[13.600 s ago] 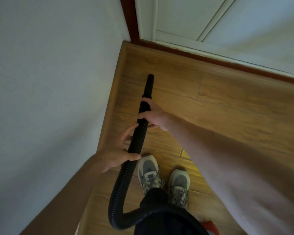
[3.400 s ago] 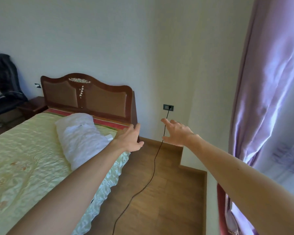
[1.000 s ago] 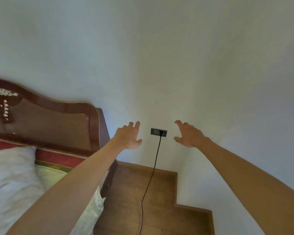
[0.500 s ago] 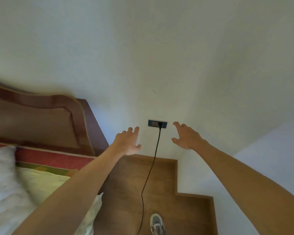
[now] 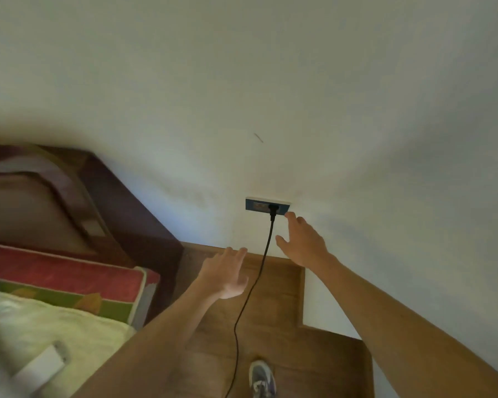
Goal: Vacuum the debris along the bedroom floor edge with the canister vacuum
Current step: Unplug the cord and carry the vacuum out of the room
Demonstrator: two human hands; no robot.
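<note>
Our right hand [image 5: 302,243], fingers spread and empty, hovers at 5 o'clock of the plug [image 5: 273,208]; our left hand [image 5: 226,273], loose and empty, at 7. The cord [image 5: 266,245] looks limp; we'd pinch the stiff plug at the socket [image 5: 256,204]. The vacuum is unseen.

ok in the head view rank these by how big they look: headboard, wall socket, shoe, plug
1. headboard, largest by far
2. shoe and wall socket look about alike; the frame edge cuts the shoe, so they are not ranked
3. plug, smallest
</note>
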